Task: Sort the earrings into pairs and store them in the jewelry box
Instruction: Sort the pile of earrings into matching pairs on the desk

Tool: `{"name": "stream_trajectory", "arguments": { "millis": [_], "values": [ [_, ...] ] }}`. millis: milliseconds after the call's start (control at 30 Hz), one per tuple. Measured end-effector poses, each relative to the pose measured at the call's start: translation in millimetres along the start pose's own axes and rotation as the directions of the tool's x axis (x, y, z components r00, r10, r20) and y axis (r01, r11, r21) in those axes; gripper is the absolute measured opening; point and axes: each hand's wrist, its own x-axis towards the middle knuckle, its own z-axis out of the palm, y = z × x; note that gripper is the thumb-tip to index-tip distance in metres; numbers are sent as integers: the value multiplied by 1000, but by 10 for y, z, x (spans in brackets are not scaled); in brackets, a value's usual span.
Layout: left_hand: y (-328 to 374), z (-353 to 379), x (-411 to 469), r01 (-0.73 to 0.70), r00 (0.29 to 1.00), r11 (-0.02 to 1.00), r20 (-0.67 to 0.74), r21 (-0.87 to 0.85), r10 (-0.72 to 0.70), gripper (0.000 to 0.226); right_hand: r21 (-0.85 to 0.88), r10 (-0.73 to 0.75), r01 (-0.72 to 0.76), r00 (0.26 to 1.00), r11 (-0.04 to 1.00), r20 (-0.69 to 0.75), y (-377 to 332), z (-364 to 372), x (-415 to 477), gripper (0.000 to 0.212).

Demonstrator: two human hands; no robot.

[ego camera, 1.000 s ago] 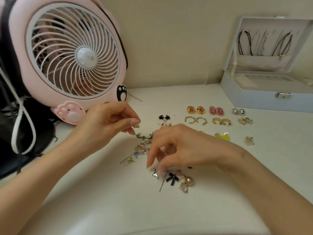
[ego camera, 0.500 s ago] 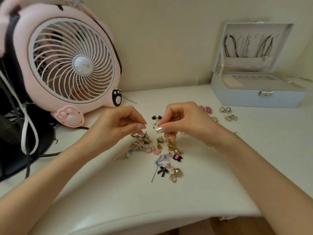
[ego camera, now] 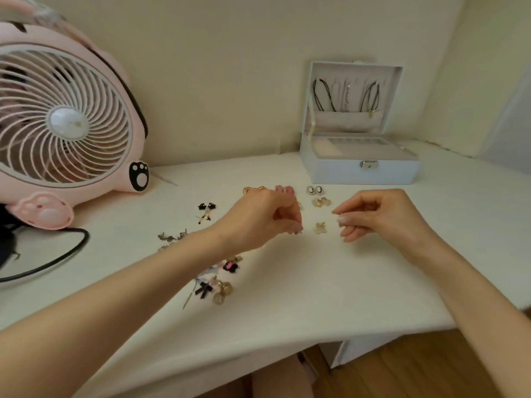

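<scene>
My left hand point(ego camera: 264, 216) is at mid-frame, knuckles up, with its fingertips point(ego camera: 296, 228) bunched low over the table point(ego camera: 330, 282). My right hand point(ego camera: 382, 216) is just right of it. The two do not touch. Its thumb and forefinger meet in a pinch that points left. Each hand looks closed as if on something tiny, but I cannot tell whether either actually holds an earring.

In the gap between them a single pale earring point(ego camera: 319, 227) lies flat on the table. Above it the sorted pairs point(ego camera: 321, 201) run in rows toward the upper centre, partly hidden behind my left hand. The unsorted heap point(ego camera: 218, 280) lies below my left forearm, a tangle of bows, pearls and a long pin.

I judge these pieces to be almost weightless, hard and slick, with thin posts and hooks that bend or snag on their neighbours. I would take each one by its solid front, fingertips only, and lift it straight up out of the heap, not drag it.

The jewelry box point(ego camera: 359, 170) stands open at upper right, well apart from the hands, with necklaces point(ego camera: 344, 96) hanging in its raised lid. A pink fan point(ego camera: 66, 119) fills the upper left, and its cable point(ego camera: 57, 259) trails across the table.
</scene>
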Motion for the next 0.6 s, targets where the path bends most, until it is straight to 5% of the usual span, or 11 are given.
{"name": "stream_trajectory", "arguments": {
  "millis": [200,367,600],
  "values": [
    [174,363,502,-37,999,993,18,108,35,5,-171,58,-70,996,983,-71,264,-240,40,20],
    [261,566,775,-71,995,926,92,370,40,11,-273,87,-113,991,955,-102,381,-262,118,21],
    [169,651,924,-113,991,903,109,415,74,13,-353,46,-91,990,931,-133,438,-176,212,13]
  ]
}}
